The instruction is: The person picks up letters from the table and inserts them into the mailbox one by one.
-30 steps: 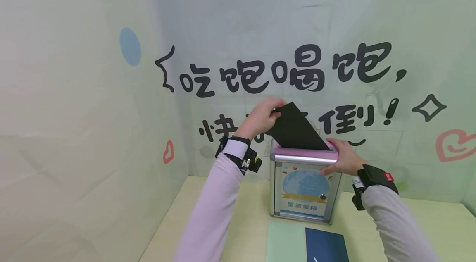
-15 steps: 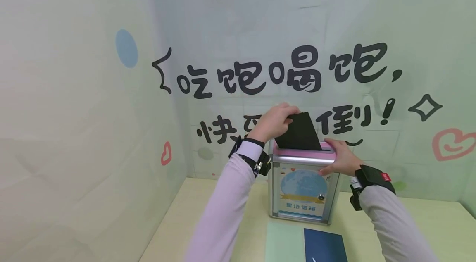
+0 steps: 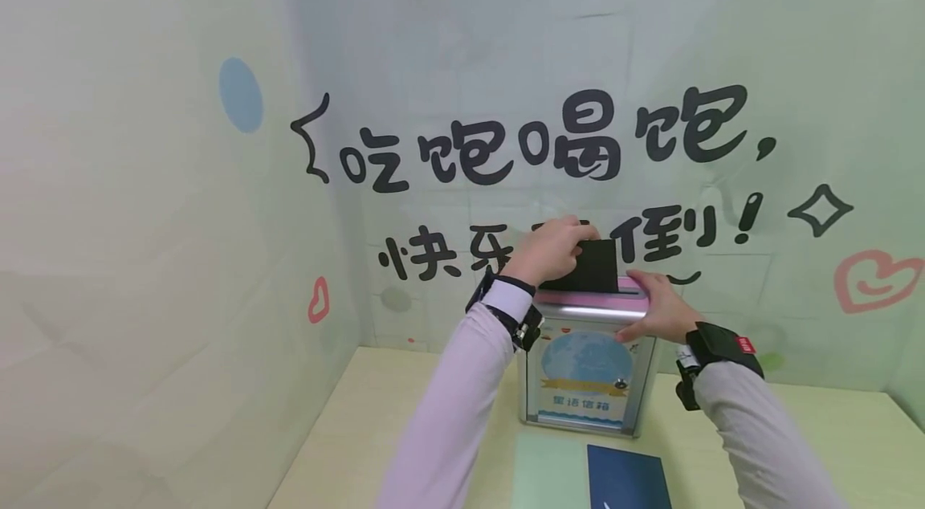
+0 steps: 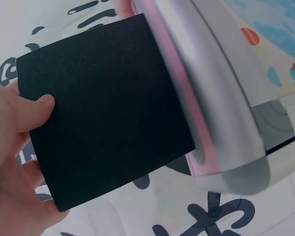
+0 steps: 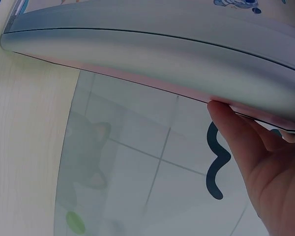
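Note:
My left hand (image 3: 549,252) pinches the outer edge of a flat black card (image 3: 596,265), thumb on one face and fingers behind. The card's lower part is inside the slot in the pink top of a silver-framed letter box (image 3: 584,406). The left wrist view shows the black card (image 4: 105,108) as a plain slab, its inner edge at the pink slot. My right hand (image 3: 666,310) grips the box's upper right corner, thumb on the front and fingers on top. In the right wrist view, the right hand (image 5: 273,169) touches the box's pink edge.
A pale green sheet (image 3: 551,473) and a dark blue card (image 3: 627,478) lie side by side on the light wooden table (image 3: 405,421) before the box. A wall (image 3: 462,75) with black lettering stands close behind, and another wall (image 3: 144,252) rises on the left.
My left hand has moved right and down, and the black card has sunk deeper into the slot, turning more upright. My right hand keeps its hold on the box.

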The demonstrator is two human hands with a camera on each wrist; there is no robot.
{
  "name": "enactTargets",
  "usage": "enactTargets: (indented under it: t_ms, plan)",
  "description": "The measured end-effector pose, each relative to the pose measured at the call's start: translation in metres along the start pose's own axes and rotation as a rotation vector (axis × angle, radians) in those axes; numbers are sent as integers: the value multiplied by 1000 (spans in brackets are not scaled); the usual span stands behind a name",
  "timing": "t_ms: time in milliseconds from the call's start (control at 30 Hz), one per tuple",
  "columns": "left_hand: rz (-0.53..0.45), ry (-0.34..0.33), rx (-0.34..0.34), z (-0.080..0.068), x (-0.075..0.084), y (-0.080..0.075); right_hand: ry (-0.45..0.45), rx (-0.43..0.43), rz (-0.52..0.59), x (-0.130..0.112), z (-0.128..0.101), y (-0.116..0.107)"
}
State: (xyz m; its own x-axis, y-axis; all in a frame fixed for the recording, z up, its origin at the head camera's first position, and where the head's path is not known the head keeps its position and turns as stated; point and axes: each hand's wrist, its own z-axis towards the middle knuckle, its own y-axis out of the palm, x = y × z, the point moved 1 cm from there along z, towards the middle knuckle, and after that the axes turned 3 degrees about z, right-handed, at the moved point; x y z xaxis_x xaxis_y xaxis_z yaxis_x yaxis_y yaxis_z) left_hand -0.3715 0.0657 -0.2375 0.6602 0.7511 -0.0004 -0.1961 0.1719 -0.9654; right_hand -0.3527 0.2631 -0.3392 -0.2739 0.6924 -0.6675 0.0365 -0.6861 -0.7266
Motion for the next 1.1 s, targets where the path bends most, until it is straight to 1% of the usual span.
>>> enactTargets:
  t_ms: [100,300,367,600,667,733,800,900,1000,1100]
  plan:
    - [18,-3,-10,2,2,6,6,0,4,-1,0,0]
    - [80,-2,-1,5,3,17,12,4,-1,0,0,0]
    - [82,-6,-3,5,4,20,15,4,2,1,0,0]
    - [55,-34,-42,3,8,29,20,4,9,0,0,0]
    - [78,-45,-49,2,8,32,19,2,8,0,0,0]
    - [85,-64,-79,0,8,35,16,0,3,-1,0,1]
    - [75,-87,-115,-2,6,38,12,1,-1,-1,1,1]
    - [21,-119,-158,-6,0,41,8,1,-8,-1,0,1]
    - [-23,-137,-161,-10,-6,42,9,5,-12,-1,0,1]
    - [-45,-154,-165,-15,-13,43,9,8,-11,-1,-1,2]
